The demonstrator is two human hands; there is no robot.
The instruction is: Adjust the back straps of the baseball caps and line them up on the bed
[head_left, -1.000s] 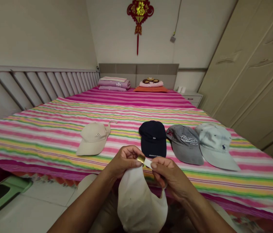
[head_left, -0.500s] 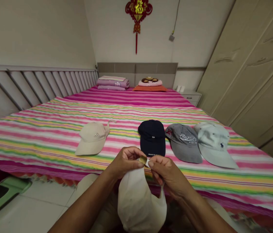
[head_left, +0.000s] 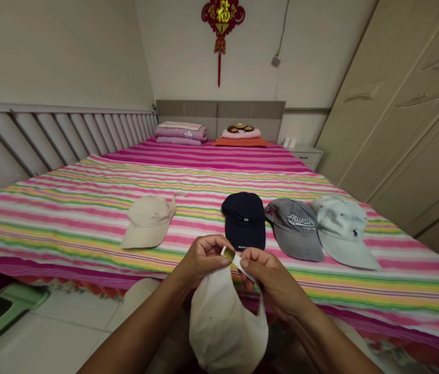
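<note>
A white cap hangs below my hands at the bottom centre, its back opening facing right. My left hand pinches the metal buckle at one end of the cap's back strap. Between thumb and fingers, my right hand grips the white strap just right of the buckle. On the bed beyond lie a beige cap at the left, a navy cap near the centre, then a grey cap and a pale cap overlapping at the right.
The bed wears a striped cover. Folded purple bedding and a pink pillow sit by the headboard. A railing runs along the left, a wardrobe stands right, and a green stool is at lower left.
My right fingers have shifted slightly along the strap, and more of the white strap shows between the buckle and my right hand. The caps on the bed have not moved.
</note>
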